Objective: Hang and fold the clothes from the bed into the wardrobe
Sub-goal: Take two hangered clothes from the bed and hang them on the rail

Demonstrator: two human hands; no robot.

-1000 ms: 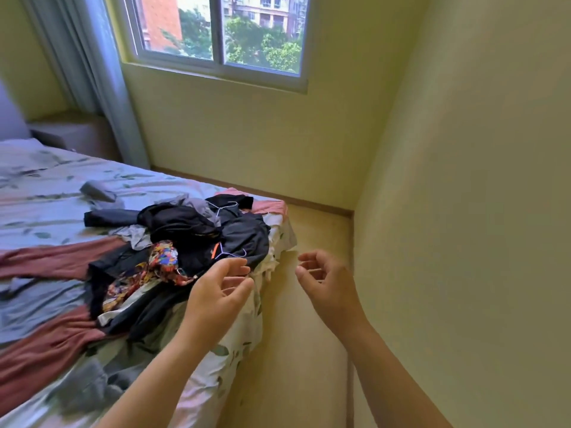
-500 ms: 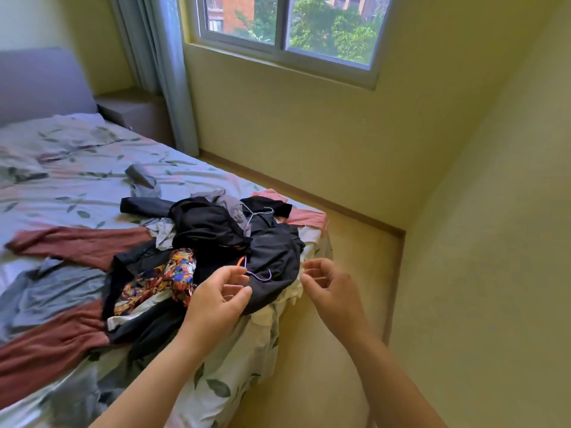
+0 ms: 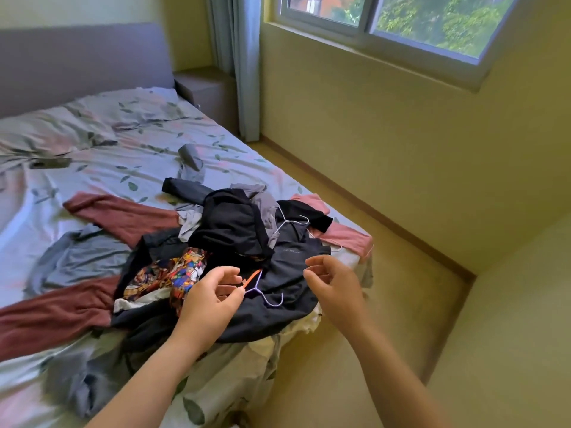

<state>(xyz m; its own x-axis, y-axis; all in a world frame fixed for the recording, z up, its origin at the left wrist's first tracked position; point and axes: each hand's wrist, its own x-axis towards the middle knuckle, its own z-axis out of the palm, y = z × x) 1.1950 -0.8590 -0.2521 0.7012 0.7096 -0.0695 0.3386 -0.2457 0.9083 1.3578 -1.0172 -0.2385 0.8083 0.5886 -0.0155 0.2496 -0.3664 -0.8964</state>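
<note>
The left hand (image 3: 213,301) touches a purple hanger (image 3: 262,287) with bent fingers; I cannot tell if it grips. The right hand (image 3: 335,285) is loose and holds nothing. The clothes pile (image 3: 234,230) lies on the bed (image 3: 129,149) corner, by a yellow wall (image 3: 386,134) and a window (image 3: 432,23). Both hands have come closer to the pile.

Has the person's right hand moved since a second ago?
Yes. The right hand moved leftward, from over the floor beside the bed to above the dark garment at the bed's corner.
</note>
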